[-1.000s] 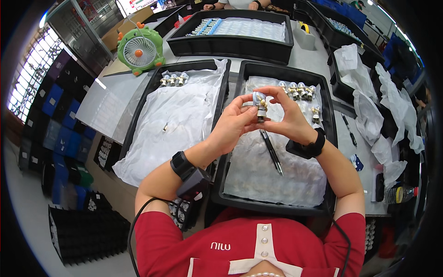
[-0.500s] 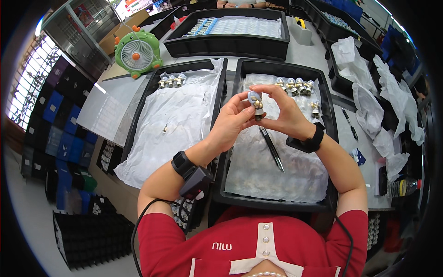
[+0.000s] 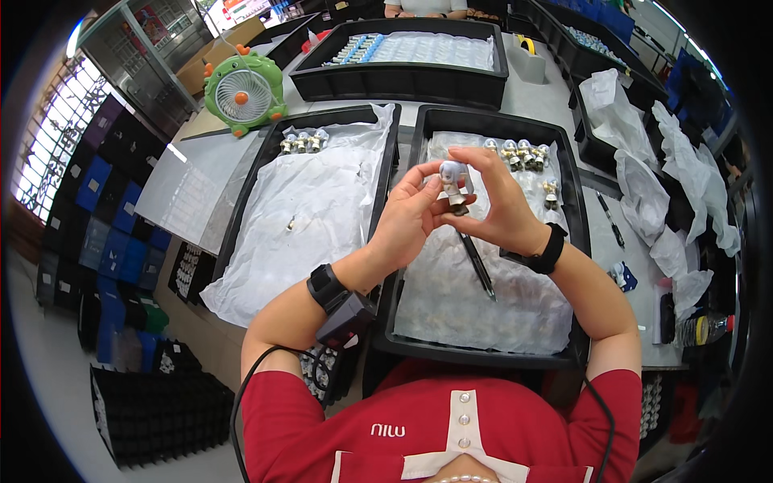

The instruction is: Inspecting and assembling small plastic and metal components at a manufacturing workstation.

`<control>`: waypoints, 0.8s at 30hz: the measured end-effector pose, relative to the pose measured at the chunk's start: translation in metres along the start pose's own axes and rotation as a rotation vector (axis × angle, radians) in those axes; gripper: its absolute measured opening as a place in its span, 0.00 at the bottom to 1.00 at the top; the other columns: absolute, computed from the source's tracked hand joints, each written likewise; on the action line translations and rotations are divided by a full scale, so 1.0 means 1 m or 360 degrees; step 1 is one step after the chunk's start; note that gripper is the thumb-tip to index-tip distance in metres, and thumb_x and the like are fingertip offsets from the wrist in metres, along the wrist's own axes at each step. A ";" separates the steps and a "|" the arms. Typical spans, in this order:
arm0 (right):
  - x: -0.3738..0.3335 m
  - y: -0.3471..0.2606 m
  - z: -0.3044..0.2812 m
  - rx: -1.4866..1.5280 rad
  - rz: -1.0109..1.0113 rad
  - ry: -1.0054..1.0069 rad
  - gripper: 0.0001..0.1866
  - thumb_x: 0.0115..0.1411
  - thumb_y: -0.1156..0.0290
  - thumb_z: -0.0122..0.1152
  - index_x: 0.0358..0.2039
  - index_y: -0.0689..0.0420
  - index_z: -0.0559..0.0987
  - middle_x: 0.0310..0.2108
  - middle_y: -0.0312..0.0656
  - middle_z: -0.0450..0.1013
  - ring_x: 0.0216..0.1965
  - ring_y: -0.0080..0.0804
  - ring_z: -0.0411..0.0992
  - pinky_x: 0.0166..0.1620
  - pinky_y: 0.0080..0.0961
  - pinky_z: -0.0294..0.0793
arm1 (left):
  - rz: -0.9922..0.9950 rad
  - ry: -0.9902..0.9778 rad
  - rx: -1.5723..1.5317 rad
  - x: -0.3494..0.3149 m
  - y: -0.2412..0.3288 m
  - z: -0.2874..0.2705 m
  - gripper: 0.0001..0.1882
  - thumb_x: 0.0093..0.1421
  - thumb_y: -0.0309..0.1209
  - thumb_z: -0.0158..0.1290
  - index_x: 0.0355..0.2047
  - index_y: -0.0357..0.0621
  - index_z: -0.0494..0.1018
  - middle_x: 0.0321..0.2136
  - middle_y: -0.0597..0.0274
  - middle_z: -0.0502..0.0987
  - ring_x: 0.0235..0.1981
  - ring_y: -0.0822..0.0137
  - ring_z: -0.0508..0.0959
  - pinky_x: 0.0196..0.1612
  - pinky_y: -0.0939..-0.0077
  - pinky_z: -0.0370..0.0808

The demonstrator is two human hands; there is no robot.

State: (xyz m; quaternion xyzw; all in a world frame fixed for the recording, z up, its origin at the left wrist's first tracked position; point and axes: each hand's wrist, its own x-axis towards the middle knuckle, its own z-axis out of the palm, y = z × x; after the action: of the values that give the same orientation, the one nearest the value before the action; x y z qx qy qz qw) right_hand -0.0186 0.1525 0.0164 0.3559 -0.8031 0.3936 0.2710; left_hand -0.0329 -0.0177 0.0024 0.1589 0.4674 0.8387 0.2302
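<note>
Upright between my hands is a small figurine (image 3: 453, 182) with pale lilac hair, a white outfit and dark feet. My left hand (image 3: 408, 211) pinches it from the left side. The fingers of my right hand (image 3: 509, 208) arch over it, with fingertips at its head and thumb near its base. Both hands hover over the right black tray (image 3: 573, 179), lined with white tissue (image 3: 515, 298). On that tissue, below my hands, lies a black pen (image 3: 478, 266). Several similar figurines (image 3: 523, 153) stand in the tray's far part, and one more figurine (image 3: 550, 193) sits nearer.
Left of it, another tissue-lined tray (image 3: 241, 193) holds several figurines (image 3: 303, 142) and a tiny part (image 3: 291, 223). A green fan (image 3: 244, 92) stands beyond. Farther back is a large black tray (image 3: 394, 86). To the right lie a second pen (image 3: 610, 217), crumpled tissue (image 3: 644, 193) and a bottle (image 3: 702, 328).
The figurine has been turned in my fingers, so more of its pale hair and white body faces me. Both hands stay in nearly the same place.
</note>
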 end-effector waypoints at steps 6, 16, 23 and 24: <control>-0.001 -0.005 -0.001 -0.0071 -0.0206 0.0036 0.46 0.34 0.70 0.75 0.55 0.54 0.62 0.51 0.41 0.65 0.50 0.41 0.63 0.46 0.29 0.73 | -0.0117 -0.0217 -0.0269 -0.004 -0.001 0.006 0.22 0.66 0.44 0.36 0.53 0.43 0.60 0.45 0.59 0.68 0.44 0.61 0.73 0.44 0.69 0.76; -0.004 -0.007 0.000 0.0293 0.0050 0.0020 0.54 0.34 0.66 0.77 0.60 0.55 0.55 0.50 0.46 0.65 0.51 0.35 0.65 0.48 0.28 0.72 | -0.0185 -0.0313 -0.0337 -0.008 0.014 0.015 0.25 0.68 0.45 0.26 0.56 0.41 0.55 0.50 0.52 0.66 0.43 0.60 0.73 0.43 0.67 0.75; -0.005 -0.003 0.002 0.0303 0.0060 -0.0029 0.52 0.33 0.66 0.78 0.58 0.55 0.57 0.52 0.45 0.64 0.52 0.38 0.66 0.53 0.32 0.65 | -0.0168 -0.0370 -0.0409 -0.005 0.011 0.010 0.23 0.67 0.44 0.30 0.55 0.41 0.58 0.47 0.54 0.68 0.43 0.61 0.73 0.46 0.66 0.73; -0.004 -0.005 0.001 0.0250 0.0027 -0.0028 0.50 0.33 0.68 0.77 0.57 0.55 0.59 0.52 0.44 0.64 0.52 0.39 0.65 0.54 0.33 0.64 | -0.0168 -0.0368 -0.0412 -0.006 0.011 0.010 0.23 0.67 0.44 0.30 0.55 0.41 0.58 0.47 0.54 0.68 0.43 0.61 0.73 0.46 0.66 0.73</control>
State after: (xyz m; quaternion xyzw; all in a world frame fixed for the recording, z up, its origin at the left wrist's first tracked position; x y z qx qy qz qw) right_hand -0.0128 0.1509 0.0152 0.3726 -0.7751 0.4546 0.2318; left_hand -0.0254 -0.0190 0.0166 0.1985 0.3335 0.8547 0.3446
